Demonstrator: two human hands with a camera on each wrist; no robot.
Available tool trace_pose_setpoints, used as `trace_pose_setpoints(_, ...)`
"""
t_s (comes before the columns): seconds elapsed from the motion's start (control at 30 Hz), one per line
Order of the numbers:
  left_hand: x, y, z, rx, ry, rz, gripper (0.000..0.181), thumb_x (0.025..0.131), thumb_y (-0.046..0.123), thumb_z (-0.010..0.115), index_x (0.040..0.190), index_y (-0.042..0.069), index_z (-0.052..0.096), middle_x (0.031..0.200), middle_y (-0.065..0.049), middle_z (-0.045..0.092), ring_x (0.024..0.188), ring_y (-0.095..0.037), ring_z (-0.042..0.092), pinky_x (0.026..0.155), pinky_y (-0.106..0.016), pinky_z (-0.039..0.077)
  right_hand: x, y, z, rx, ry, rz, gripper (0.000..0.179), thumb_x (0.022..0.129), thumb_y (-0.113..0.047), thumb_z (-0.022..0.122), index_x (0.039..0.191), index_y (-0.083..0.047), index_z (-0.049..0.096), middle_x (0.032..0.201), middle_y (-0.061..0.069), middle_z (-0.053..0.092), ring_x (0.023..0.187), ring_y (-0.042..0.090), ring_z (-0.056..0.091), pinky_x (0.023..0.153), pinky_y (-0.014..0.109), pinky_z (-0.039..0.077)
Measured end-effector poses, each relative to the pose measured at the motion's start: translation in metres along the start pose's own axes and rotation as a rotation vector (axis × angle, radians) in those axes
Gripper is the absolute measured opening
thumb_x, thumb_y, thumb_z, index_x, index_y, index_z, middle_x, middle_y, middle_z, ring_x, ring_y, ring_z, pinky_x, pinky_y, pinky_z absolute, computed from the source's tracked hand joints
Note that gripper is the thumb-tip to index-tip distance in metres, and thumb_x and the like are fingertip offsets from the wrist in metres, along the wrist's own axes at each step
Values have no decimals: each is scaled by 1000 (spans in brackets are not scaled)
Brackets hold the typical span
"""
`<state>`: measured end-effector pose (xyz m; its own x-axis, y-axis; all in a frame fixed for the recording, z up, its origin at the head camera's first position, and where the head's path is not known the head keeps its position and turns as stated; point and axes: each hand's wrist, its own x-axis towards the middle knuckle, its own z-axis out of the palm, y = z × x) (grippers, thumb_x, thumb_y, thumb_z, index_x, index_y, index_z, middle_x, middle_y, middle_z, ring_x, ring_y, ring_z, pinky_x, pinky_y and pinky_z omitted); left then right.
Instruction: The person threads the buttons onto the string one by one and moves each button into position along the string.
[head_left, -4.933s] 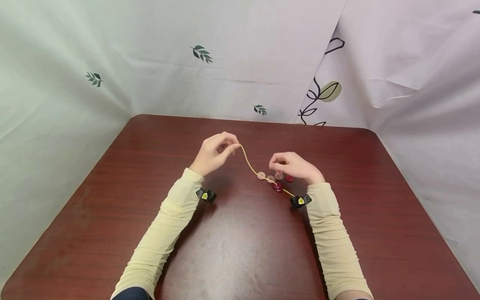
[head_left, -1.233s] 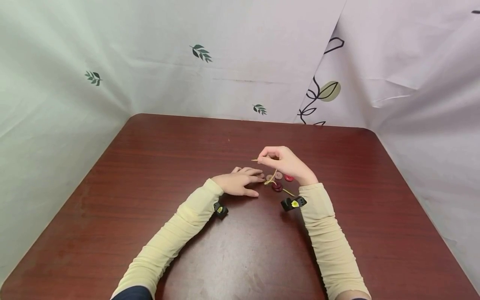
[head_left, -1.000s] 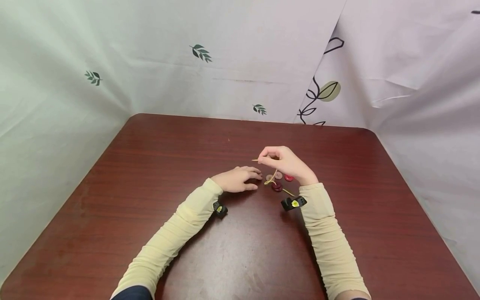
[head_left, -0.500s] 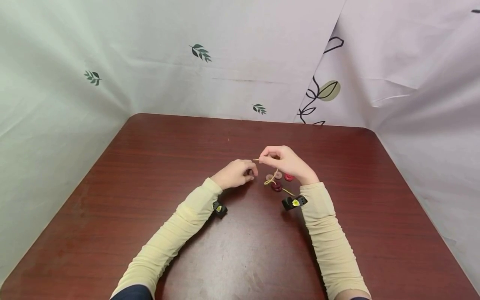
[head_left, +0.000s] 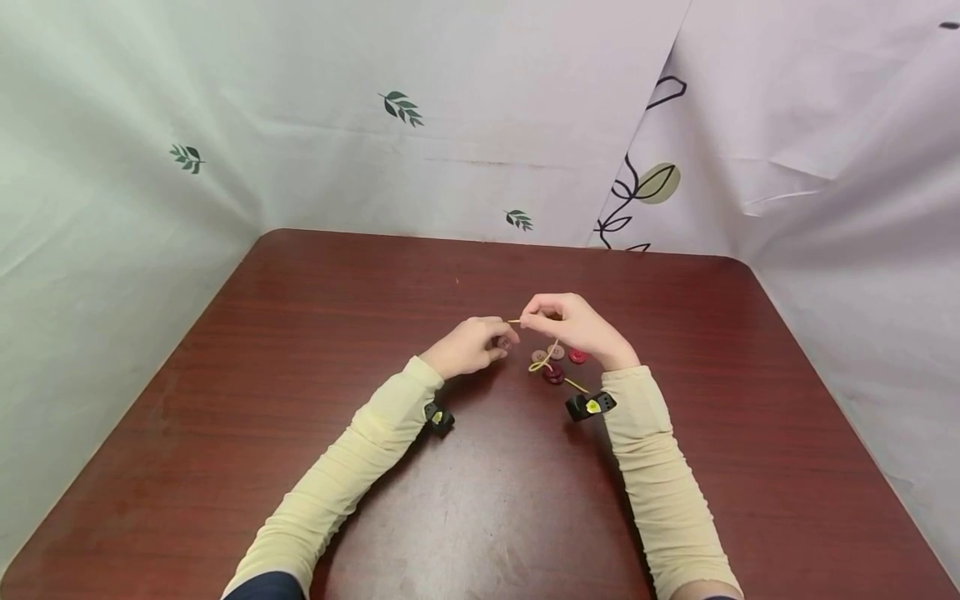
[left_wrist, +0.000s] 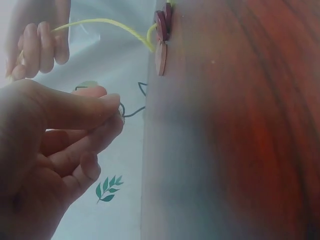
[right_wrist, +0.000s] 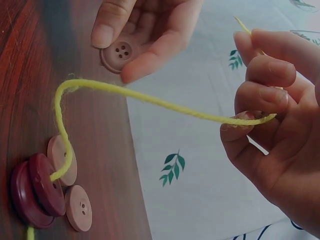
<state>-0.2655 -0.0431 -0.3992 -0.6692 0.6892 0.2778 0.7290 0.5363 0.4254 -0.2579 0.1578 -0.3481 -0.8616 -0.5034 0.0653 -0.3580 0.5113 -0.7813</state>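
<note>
My left hand [head_left: 468, 347] pinches a pinkish-brown four-hole button [right_wrist: 119, 52] between thumb and fingers, its face turned toward the right hand. Just to the right, my right hand [head_left: 576, 323] grips a yellow cord [right_wrist: 150, 99] near its end, and a short tip pokes out beyond thumb and forefinger toward the left hand. From the fingers the cord sags and passes into two stacked dark red buttons [right_wrist: 46, 186] on the table. Two more pinkish-brown buttons [right_wrist: 80, 208] lie beside that stack.
A bright red button [head_left: 577, 356] lies below the right hand on the dark red-brown wooden table [head_left: 480, 500]. White cloth with leaf prints [head_left: 480, 125] hangs behind the far edge. Each sleeved wrist carries a black camera [head_left: 588, 406].
Earlier, the left hand held the cord; now the right hand does. The left hand reached down to the buttons, took one and rose toward the cord tip. The right hand has stayed nearly still lately.
</note>
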Motion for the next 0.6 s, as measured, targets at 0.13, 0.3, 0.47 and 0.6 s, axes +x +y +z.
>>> trace_pose_setpoints(0.13, 0, 1, -3, -8, 12, -4, 19, 78, 3, 64, 96, 5, 65, 80, -1, 59, 76, -16, 57, 71, -25, 46, 0, 2, 0, -6, -11, -12, 19, 85, -31, 59, 89, -13, 63, 67, -3, 56, 61, 16, 46, 57, 27, 40)
trace_pose_setpoints(0.3, 0, -1, -4, -25, 35, -14, 23, 79, 5, 64, 102, 5, 65, 79, 0, 58, 74, -14, 56, 68, -25, 46, 0, 0, 0, -21, -8, 10, 18, 86, -31, 59, 88, -14, 64, 67, -3, 56, 61, 16, 45, 57, 26, 38)
trace_pose_setpoints(0.47, 0, -2, -6, -95, 83, 3, 27, 79, 6, 65, 106, 8, 65, 79, 0, 59, 72, -10, 54, 67, -31, 49, -7, -16, -2, -30, -10, 21, 15, 87, -22, 57, 90, -8, 63, 66, -1, 52, 61, 15, 43, 56, 26, 36)
trace_pose_setpoints(0.6, 0, -1, -9, -132, 103, 37, 27, 78, 7, 66, 106, 9, 64, 79, 1, 60, 72, -8, 53, 67, -33, 50, -10, -26, -3, -28, -12, 4, 15, 88, -16, 55, 91, -3, 62, 68, -1, 54, 63, 18, 45, 56, 26, 38)
